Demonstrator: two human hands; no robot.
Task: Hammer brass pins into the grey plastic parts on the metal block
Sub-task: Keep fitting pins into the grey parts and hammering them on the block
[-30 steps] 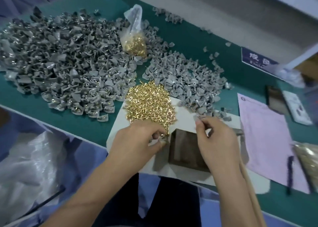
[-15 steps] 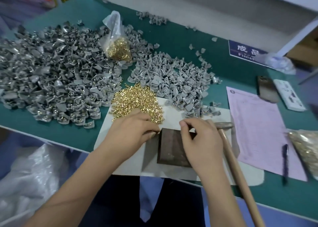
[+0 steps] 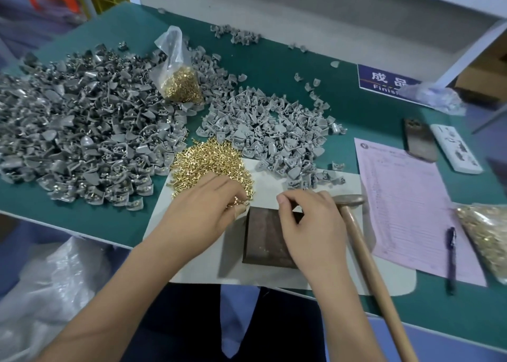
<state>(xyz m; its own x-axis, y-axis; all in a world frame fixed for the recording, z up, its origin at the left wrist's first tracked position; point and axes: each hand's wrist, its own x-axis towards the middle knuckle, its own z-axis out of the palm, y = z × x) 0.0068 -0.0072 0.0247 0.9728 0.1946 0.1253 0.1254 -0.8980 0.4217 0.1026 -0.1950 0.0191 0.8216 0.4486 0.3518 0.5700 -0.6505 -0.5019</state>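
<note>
Hammer [image 3: 367, 254]: handle runs from head at the metal block's [image 3: 267, 241] far right corner toward the person.
Left hand [image 3: 203, 211]: grip pinching brass pins [image 3: 211, 161].
Right hand [image 3: 310, 224]: fingers curled, perhaps on a grey part; unclear.
Worktop [image 3: 288, 68]: green, white mat [image 3: 197, 265].

Left hand [image 3: 204, 211] fingers curled (pinching); right hand [image 3: 310, 224] curled too.

We count 2 heaps of grey plastic parts [image 3: 82, 137] [image 3: 271, 131], 1 dark square metal block [image 3: 264, 238], 1 wooden-handled hammer [image 3: 365, 241], 2 bare hands [image 3: 203, 211] [image 3: 312, 224].
</note>
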